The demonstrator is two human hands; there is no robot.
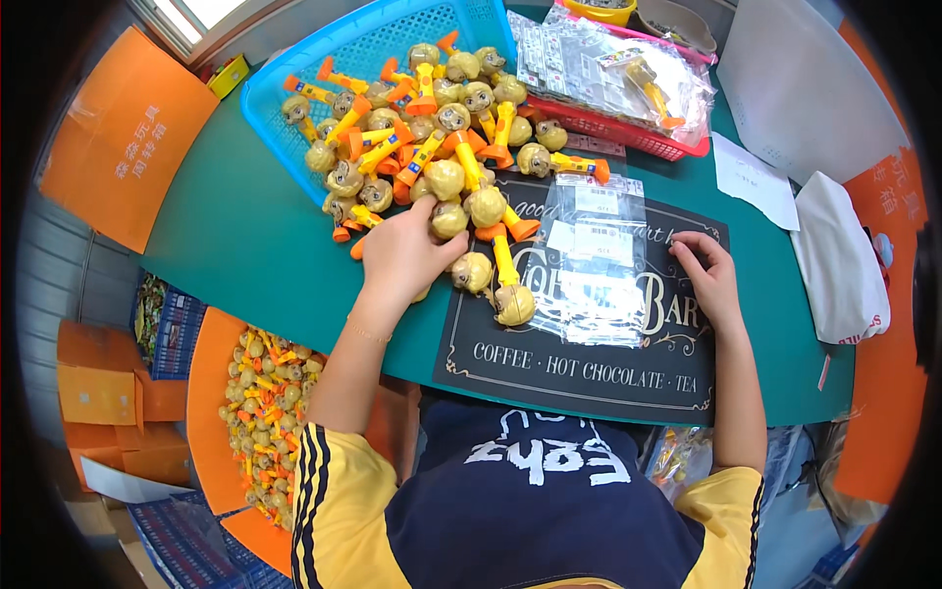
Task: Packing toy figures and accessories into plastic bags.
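My left hand (pixel 397 253) is at the near edge of a heap of toy figures, its fingers closed round the golden head of one toy figure (pixel 449 218). The figures have round golden heads, yellow stems and orange flared ends. Two loose ones, a toy figure (pixel 512 302) and a golden head (pixel 472 272), lie nearer me on a black printed mat (pixel 579 378). Clear plastic bags (pixel 594 250) with white labels lie overlapped on the mat. To their right, my right hand (pixel 708 280) rests with thumb and index tips close together; whether something small is between them is hidden.
A blue basket (pixel 314 59) spills figures onto the green table (pixel 226 216). Behind it on the right, a red basket (pixel 677 147) holds flat packaging. A paper sheet (pixel 754 182) and white cloth bag (pixel 834 260) lie right. An orange bin (pixel 211 393) of figures stands below left.
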